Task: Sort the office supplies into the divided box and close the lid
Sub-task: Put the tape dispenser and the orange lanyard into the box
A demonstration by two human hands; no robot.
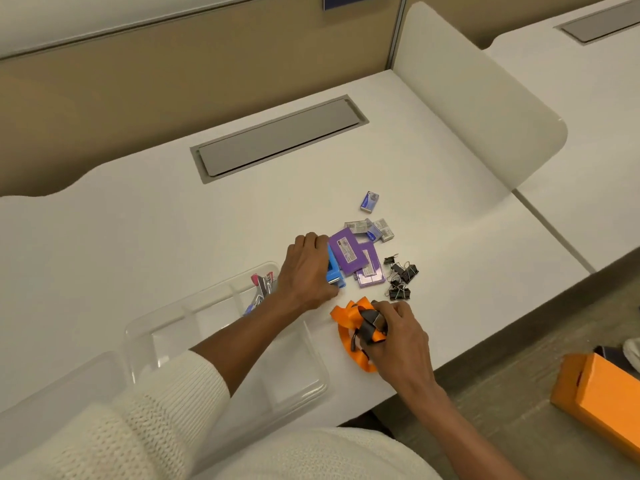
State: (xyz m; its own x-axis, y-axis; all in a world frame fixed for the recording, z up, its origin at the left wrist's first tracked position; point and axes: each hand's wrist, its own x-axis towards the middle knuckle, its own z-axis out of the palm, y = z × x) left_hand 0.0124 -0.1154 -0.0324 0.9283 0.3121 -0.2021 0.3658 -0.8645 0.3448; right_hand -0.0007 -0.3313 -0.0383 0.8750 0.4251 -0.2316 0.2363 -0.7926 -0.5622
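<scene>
A clear divided box (194, 320) stands on the white desk at the lower left, with a pink stapler (263, 284) in its far compartment. Its clear lid (52, 386) lies to the left. My left hand (306, 271) reaches over the box and grips a blue stapler (92, 271) lying on the desk. My right hand (398, 337) is closed on an orange lanyard (346, 327) with a black clip. Two purple packs (349, 254) lie beside the blue stapler. Several black binder clips (401, 275) and several small staple boxes (374, 226) lie further right.
A grey cable hatch (277, 140) is set in the desk behind the supplies. A white divider panel (467, 98) rises at the right. An orange box (602, 400) lies on the floor past the desk's front edge.
</scene>
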